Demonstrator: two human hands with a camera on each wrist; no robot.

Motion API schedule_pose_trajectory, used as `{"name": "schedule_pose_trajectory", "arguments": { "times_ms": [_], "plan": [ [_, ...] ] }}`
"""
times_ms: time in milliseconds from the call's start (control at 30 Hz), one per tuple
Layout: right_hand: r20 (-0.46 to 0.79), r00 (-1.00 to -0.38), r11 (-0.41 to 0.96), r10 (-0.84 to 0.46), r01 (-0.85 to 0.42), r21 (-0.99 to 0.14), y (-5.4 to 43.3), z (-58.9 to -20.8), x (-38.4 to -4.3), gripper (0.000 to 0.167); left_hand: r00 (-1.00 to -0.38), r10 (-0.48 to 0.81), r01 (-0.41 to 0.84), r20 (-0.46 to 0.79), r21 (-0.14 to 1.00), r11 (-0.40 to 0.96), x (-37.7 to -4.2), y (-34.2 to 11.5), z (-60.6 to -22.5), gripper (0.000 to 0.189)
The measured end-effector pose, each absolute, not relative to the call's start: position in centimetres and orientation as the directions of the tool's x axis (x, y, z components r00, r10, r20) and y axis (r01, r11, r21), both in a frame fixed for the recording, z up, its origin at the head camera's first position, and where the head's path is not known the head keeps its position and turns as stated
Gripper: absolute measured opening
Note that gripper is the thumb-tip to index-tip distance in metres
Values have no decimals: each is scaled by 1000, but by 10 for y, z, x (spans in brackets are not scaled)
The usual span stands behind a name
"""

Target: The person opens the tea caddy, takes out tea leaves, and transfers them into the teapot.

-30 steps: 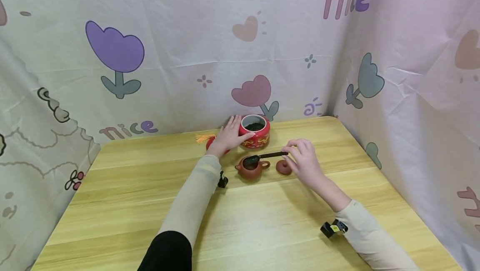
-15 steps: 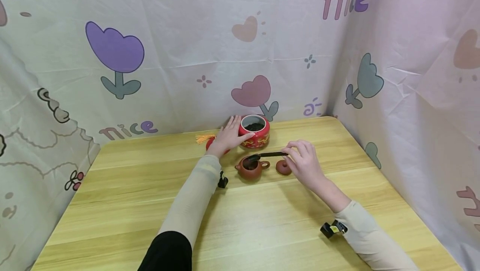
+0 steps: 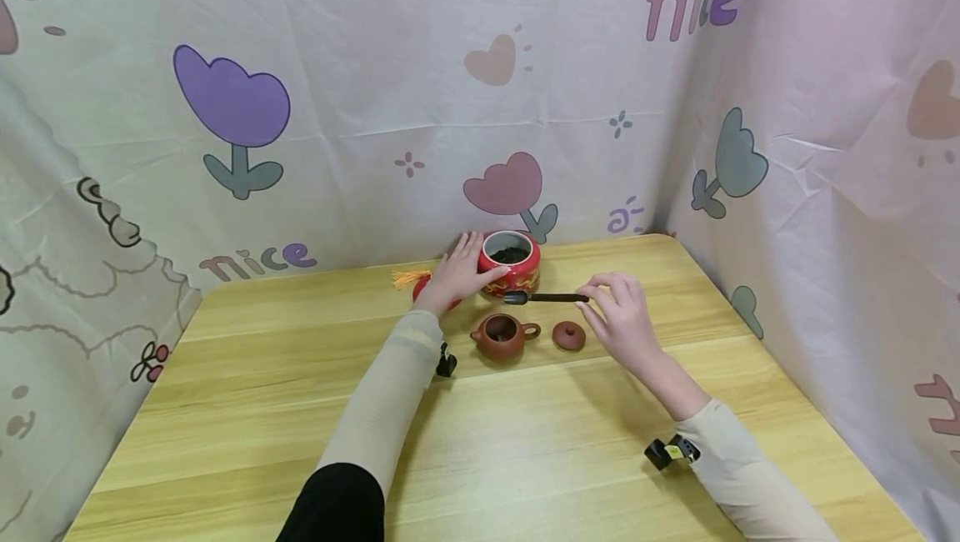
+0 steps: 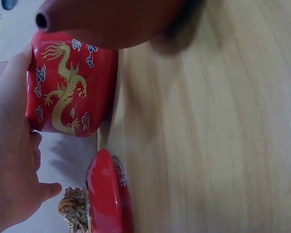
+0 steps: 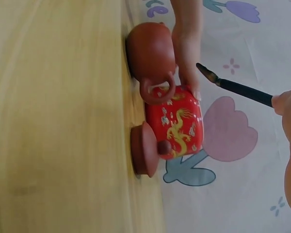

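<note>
My left hand (image 3: 454,277) holds the left side of a red tea jar (image 3: 522,279), its thumb across the front near the white rim. Gold dragons decorate the jar, and dark tea leaves lie inside. Between thumb and fingertips, my right hand (image 3: 621,321) pinches the end of a dark tea scoop (image 3: 557,298). The scoop hangs level above a small brown clay teapot (image 3: 498,349), its head pointing left and overlapping the jar's lower front in the head view. A few dark bits show inside the uncovered pot. Its lid (image 3: 568,337) lies to the right, below my right hand.
Left of the jar, partly behind my left wrist, is the red jar lid (image 4: 105,196) with a gold figure knob and a yellow tassel (image 3: 410,278). A printed cloth (image 3: 360,108) hangs behind the wooden table (image 3: 480,459).
My right hand has lifted the scoop out of the teapot's mouth, up and slightly right. Its head, full of dark leaves earlier, looks nearly bare now. The left hand stays on the jar.
</note>
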State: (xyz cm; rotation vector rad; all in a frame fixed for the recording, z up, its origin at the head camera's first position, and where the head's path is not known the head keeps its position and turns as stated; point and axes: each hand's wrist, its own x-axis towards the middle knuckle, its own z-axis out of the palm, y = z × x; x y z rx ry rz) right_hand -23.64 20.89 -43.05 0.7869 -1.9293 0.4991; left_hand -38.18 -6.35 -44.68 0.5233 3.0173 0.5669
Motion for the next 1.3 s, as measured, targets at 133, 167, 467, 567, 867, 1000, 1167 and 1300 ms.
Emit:
{"name": "schedule_pose_trajectory", "arguments": {
  "times_ms": [133,167,467,567,867,1000,1167,1300],
  "plan": [
    [904,-325,713,-278,-700,-33,212,-428,-241,35,-943,330,320,34,362,875,-381,-63,-448,108],
    [907,-326,715,-268,-698,-39,213,-427,-242,35,-943,330,320,35,361,876,-381,-63,-448,109],
    [895,-395,736,-208,-665,-123,217,-421,-253,19,-943,332,323,35,353,878,-383,-62,-448,111],
    [895,-404,739,-191,-659,-139,216,-420,-257,17,-942,335,322,28,357,877,-383,-62,-448,109],
    [904,-390,750,-176,-648,-134,209,-419,-280,19,-943,332,310,6,372,875,-381,-63,-446,108],
    [906,-377,765,-191,-636,-104,205,-423,-291,21,-944,330,306,0,376,875,-381,-63,-447,108],
    [901,-381,787,-208,-612,-77,198,-427,-303,16,-945,325,307,16,378,874,-380,-63,-446,106],
    [888,-396,805,-232,-591,-53,192,-429,-310,14,-944,329,317,34,378,870,-379,-62,-445,105]
  ]
}}
